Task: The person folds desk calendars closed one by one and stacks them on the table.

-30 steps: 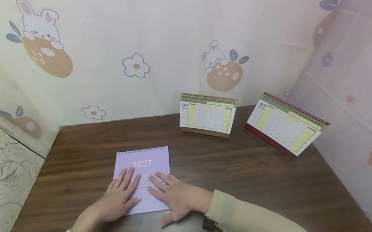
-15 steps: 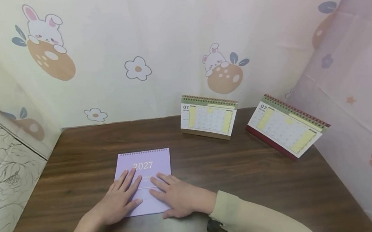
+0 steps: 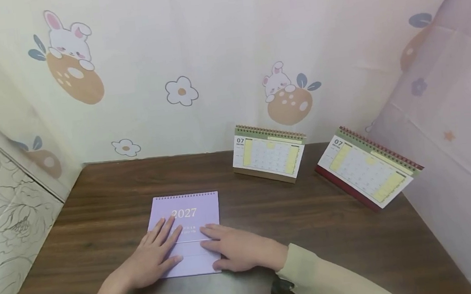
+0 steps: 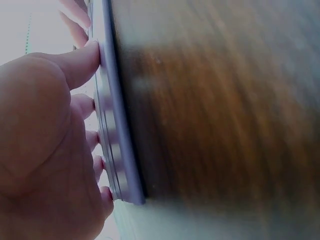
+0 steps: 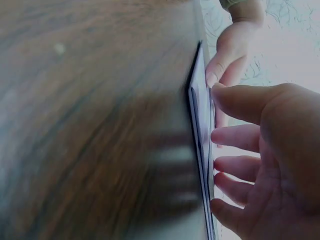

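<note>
A purple spiral-bound desk calendar [image 3: 204, 207] marked 2027 lies flat on the table, its rings along the far edge. My left hand [image 3: 150, 259] rests on its left part with the fingers spread and fairly straight. Over the right edge comes my right hand [image 3: 245, 249], fingertips and thumb touching the cover, palm outside the calendar. The left wrist view shows that hand's thumb and fingertips on top of the calendar's layered edge [image 4: 117, 135]. In the right wrist view, the extended fingers [image 5: 237, 167] meet the top of the thin calendar [image 5: 200, 112].
Two standing desk calendars open at 07 are at the back right: one with a brown base [image 3: 268, 155], one with a red base [image 3: 365, 170]. Behind the dark wooden table [image 3: 312, 234] hangs a rabbit-patterned curtain [image 3: 209, 50]; another cloth [image 3: 463, 120] borders the right side.
My right hand has slid right toward the calendar's right edge, and its thumb has moved from below the near edge up onto the calendar. The left hand stays in place. The head view has shifted slightly.
</note>
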`<action>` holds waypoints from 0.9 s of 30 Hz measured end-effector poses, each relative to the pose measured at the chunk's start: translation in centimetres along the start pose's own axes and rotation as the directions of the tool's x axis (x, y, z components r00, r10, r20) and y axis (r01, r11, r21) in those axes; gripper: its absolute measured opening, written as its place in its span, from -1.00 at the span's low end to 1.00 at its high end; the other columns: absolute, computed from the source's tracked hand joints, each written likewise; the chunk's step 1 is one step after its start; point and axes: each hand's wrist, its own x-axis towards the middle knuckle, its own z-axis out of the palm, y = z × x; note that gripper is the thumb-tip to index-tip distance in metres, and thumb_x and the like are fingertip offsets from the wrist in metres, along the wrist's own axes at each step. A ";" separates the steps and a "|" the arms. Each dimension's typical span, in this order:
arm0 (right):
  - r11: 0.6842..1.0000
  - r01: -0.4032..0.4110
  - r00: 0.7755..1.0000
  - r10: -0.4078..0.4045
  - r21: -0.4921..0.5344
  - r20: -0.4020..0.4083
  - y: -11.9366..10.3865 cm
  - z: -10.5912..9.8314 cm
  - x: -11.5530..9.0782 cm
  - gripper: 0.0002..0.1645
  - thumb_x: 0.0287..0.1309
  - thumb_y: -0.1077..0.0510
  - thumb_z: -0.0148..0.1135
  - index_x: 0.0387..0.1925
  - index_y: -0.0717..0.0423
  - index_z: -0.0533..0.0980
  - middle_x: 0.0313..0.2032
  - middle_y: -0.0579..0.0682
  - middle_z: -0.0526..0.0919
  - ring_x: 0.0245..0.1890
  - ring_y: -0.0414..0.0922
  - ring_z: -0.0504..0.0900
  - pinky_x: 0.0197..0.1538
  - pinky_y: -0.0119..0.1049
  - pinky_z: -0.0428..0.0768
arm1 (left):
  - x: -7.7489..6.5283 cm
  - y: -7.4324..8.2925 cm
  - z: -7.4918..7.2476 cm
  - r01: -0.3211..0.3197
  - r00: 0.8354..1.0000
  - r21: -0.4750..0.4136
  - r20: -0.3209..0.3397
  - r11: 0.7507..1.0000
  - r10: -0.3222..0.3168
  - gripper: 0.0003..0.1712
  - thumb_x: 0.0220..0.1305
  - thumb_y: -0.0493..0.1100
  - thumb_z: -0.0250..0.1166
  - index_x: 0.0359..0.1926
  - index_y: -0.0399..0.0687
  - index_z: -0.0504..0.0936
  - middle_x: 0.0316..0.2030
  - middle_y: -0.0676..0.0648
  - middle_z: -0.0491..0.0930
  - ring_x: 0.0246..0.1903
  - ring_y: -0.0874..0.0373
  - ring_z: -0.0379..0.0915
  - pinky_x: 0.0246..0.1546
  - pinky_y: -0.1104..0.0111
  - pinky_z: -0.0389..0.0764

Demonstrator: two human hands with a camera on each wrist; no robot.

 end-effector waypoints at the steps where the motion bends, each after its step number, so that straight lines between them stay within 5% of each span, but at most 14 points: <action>1: 1.000 -0.007 1.000 0.007 0.025 -0.008 0.2 0.0 -0.2 -0.29 0.40 -0.21 0.11 0.44 -0.01 0.33 0.52 0.03 0.10 0.52 -0.08 0.01 0.44 -0.22 0.11 | 0.0 0.1 -0.1 0.000 1.000 -0.002 -0.005 1.000 0.000 -0.19 0.41 0.24 0.13 0.51 -0.05 0.22 0.52 -0.26 -0.03 0.48 -0.31 -0.21 0.23 -0.35 0.08; 12: 0.987 -0.079 0.988 0.097 0.142 -0.124 2.2 0.2 -2.0 -0.38 0.39 -0.12 0.17 0.37 0.03 0.42 0.47 0.05 0.22 0.47 -0.05 0.16 0.40 -0.16 0.23 | 0.0 0.5 -0.6 0.020 1.000 0.020 0.010 1.000 -0.020 -0.18 0.38 0.21 0.20 0.49 -0.09 0.25 0.51 -0.27 0.01 0.47 -0.33 -0.16 0.28 -0.29 0.09; 18: 0.964 -0.190 0.974 0.209 0.186 -0.091 2.6 0.1 -2.4 -0.34 0.38 -0.14 0.16 0.41 -0.02 0.37 0.48 0.07 0.20 0.47 -0.02 0.17 0.40 -0.11 0.24 | 0.0 1.0 -1.0 0.053 0.997 0.019 0.054 0.998 -0.054 -0.18 0.39 0.18 0.20 0.51 -0.09 0.22 0.53 -0.25 -0.04 0.49 -0.31 -0.21 0.33 -0.26 0.03; 27: 0.928 -0.190 0.968 0.232 0.319 -0.098 2.3 0.0 -2.6 -0.36 0.39 -0.09 0.14 0.40 0.05 0.37 0.44 0.07 0.27 0.46 0.00 0.18 0.41 -0.05 0.21 | 0.0 0.8 -0.6 0.013 1.000 0.008 0.002 1.000 -0.013 -0.18 0.36 0.21 0.22 0.47 -0.12 0.29 0.50 -0.30 0.04 0.45 -0.36 -0.13 0.27 -0.30 0.10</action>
